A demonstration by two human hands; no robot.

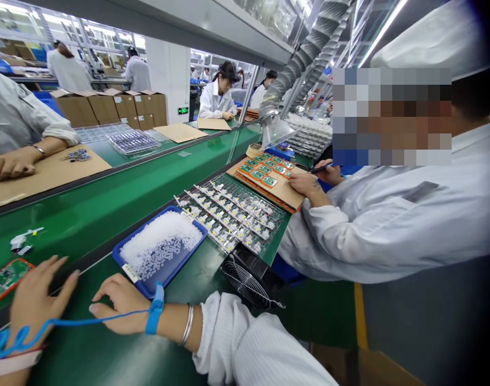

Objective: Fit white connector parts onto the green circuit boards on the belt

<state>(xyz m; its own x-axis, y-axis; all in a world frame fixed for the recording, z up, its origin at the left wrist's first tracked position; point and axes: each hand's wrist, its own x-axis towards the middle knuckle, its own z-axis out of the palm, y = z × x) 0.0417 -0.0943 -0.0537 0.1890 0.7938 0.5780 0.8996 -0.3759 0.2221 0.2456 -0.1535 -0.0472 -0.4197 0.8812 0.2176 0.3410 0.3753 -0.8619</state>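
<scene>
At far left, a green circuit board [6,281] with an orange edge lies on the green surface [84,348], its long axis slanting up to the right, just beyond the left hand's grip [38,303], open and empty. The right hand's grip [120,303], also open and empty, rests just beside a blue tray [160,246] of white granules, whose long axis slants away rightward. Beyond the tray lies a rack of circuit boards [232,214].

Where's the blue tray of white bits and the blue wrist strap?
Blue plastic tray of white granules [179,262]: head view, on its rim.
Blue wrist strap [155,310]: head view, on the band.
</scene>
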